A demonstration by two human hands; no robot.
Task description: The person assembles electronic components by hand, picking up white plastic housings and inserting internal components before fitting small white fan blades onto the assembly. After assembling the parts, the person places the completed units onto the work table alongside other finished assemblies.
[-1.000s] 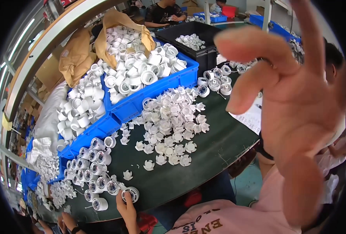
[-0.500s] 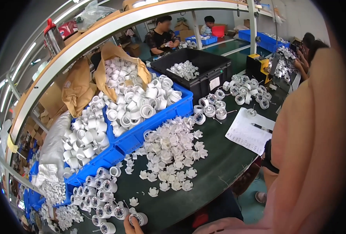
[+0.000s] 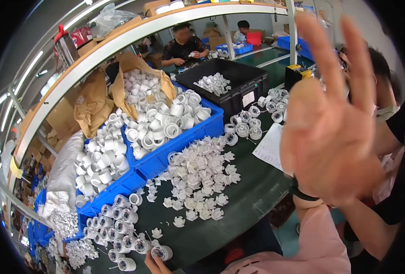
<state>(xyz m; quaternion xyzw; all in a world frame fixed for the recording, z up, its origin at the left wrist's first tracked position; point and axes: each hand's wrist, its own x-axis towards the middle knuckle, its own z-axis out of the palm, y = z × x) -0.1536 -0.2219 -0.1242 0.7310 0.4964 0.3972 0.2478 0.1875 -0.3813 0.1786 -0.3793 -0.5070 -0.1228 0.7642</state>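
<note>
At the bottom edge my left hand [image 3: 157, 265] has its fingers closed against the side of a white cylindrical housing [image 3: 162, 253] with a clear top, which rests on the table. Several similar housings [image 3: 126, 264] with dark inner parts stand in a cluster just left of it. A small white petal-shaped part [image 3: 157, 233] lies behind it. My right hand [image 3: 335, 146], blurred and close to view, is raised at the right with its fingers stretched upward and nothing visible in it. It covers part of the paper sheet [image 3: 269, 147] and the table behind.
White petal-shaped parts [image 3: 200, 176] lie piled mid-table. Blue bins [image 3: 184, 147] full of white rings and cups stand behind, beside a black crate [image 3: 253, 86]. More round assemblies [image 3: 242, 130] sit near the crate. A shelf beam [image 3: 134, 28] crosses overhead. People are nearby.
My right arm filled the right side; now its open hand shows there, over the paper and pen. The left fingers have shifted slightly on the housing. The view has moved a little.
</note>
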